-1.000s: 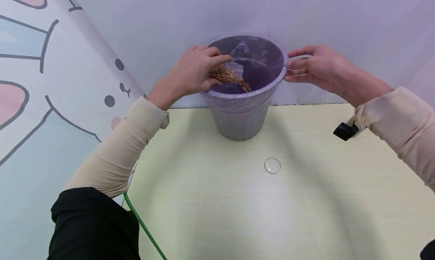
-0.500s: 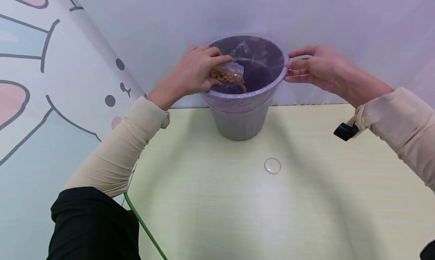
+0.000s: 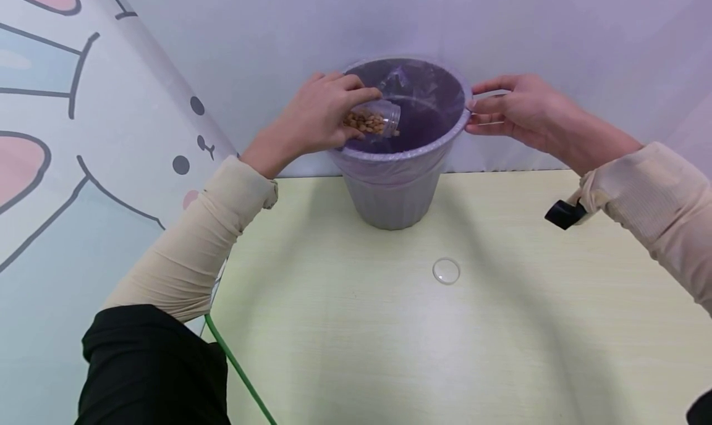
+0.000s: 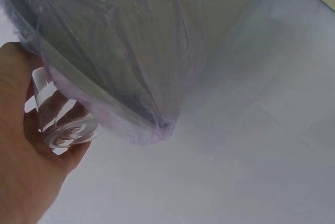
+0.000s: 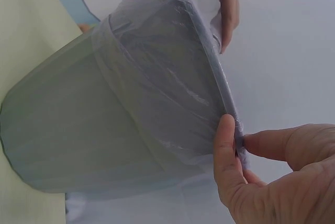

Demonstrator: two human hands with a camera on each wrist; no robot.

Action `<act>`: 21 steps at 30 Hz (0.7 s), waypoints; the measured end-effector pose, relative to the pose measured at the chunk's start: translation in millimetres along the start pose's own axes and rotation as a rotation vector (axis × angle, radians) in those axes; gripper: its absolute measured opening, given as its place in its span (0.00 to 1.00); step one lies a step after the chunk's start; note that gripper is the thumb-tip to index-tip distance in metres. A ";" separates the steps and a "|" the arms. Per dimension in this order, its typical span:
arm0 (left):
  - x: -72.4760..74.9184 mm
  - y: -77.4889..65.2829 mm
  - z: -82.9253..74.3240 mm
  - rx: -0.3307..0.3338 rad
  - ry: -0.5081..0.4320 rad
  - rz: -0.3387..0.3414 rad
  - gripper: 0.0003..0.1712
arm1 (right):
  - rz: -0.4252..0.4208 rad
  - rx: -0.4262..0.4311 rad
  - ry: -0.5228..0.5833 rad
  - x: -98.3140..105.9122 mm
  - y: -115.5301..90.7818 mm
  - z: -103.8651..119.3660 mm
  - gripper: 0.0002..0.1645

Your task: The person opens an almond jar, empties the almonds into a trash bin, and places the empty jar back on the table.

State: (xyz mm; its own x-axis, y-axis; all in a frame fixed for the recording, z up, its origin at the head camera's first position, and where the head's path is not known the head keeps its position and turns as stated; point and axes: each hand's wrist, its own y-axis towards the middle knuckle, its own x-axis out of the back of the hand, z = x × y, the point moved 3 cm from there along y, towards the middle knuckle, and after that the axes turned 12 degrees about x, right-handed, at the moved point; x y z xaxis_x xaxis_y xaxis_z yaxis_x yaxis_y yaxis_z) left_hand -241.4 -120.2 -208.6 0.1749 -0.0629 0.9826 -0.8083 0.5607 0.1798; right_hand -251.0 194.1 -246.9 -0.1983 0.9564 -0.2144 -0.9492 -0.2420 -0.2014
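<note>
A clear plastic jar lies tilted in my left hand, its open mouth pointing right over the inside of a grey trash bin. Small brown pieces, like nuts or kibble, fill its lower side, with a few at the mouth. My left fingers and thumb curl round the jar; the left wrist view shows its clear base outside the rim. My right hand pinches the bin's right rim, thumb and fingers on opposite sides of it in the right wrist view. A thin purple bag lines the bin and folds over its rim.
A round clear lid lies on the pale tabletop in front of the bin. Behind the bin stands a pale wall, with a cartoon-printed wall at left. A green cord runs along the left edge.
The brown pieces have become fewer in the jar. A stream of them falling from its mouth has thinned to a few pieces. Both hands have kept nearly the same place.
</note>
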 end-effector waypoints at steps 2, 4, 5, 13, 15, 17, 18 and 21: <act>1.6 0.9 -0.3 0.002 -0.007 -0.002 0.39 | 0.002 0.000 -0.003 0.1 0.3 0.1 0.41; 3.3 1.6 -0.5 0.004 -0.013 -0.004 0.39 | 0.007 0.002 -0.004 -0.1 0.2 0.3 0.42; 4.2 2.0 -0.5 0.007 -0.015 -0.002 0.39 | 0.008 0.002 -0.006 -0.1 0.2 0.1 0.42; 11.3 3.8 1.5 0.033 -0.043 0.023 0.40 | 0.010 0.007 0.002 -0.7 1.0 -0.1 0.34; 13.9 4.6 2.0 0.042 -0.057 0.033 0.39 | 0.008 0.008 0.007 -0.8 1.1 0.3 0.33; 17.0 5.3 2.5 0.055 -0.068 0.045 0.38 | 0.005 0.010 0.006 -0.9 1.2 0.6 0.32; 18.6 5.7 2.6 0.060 -0.069 0.049 0.38 | 0.003 0.011 0.002 -1.0 1.2 0.7 0.33; 22.9 6.5 3.0 0.074 -0.064 0.065 0.36 | 0.001 0.010 0.003 -0.9 0.9 1.2 0.34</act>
State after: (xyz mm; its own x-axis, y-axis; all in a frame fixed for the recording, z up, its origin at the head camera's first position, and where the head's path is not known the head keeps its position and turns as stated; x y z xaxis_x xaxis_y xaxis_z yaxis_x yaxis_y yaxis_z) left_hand -244.4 -120.4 -184.8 0.0861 -0.0819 0.9929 -0.8564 0.5031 0.1158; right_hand -251.9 193.1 -245.7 -0.1981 0.9558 -0.2172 -0.9514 -0.2408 -0.1919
